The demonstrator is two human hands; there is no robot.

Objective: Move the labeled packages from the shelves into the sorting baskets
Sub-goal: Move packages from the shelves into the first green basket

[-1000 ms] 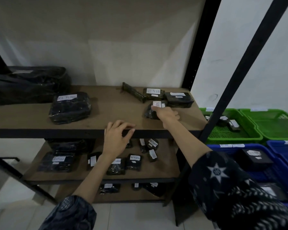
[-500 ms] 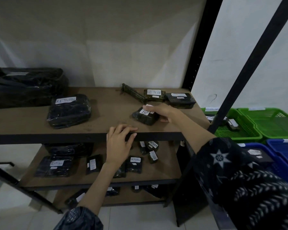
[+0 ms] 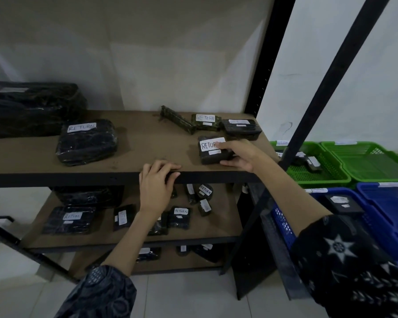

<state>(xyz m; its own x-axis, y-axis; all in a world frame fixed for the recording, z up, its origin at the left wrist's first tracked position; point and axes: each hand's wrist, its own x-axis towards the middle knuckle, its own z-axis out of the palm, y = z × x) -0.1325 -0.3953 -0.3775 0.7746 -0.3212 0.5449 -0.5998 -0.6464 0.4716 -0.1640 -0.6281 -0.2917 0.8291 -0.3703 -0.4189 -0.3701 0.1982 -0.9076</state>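
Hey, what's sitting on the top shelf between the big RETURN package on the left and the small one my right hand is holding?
Nothing: in the head view, only bare brown shelf board lies between the big RETURN package and the small package gripped by the right hand.

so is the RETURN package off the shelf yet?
No. The package lies on the top shelf, label up, with the right hand gripping it.

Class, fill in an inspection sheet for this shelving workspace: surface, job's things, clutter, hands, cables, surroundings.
Surface: brown top shelf, lower shelves below.
Job's things: small RETURN package near the front edge; large RETURN package to its left; green basket and blue basket each hold packages.
Clutter: big black bundle at the far left.
Hands: right hand holds the small package; left hand rests on the shelf edge.
Cables: nothing seen.
Surroundings: white wall, tiled floor.
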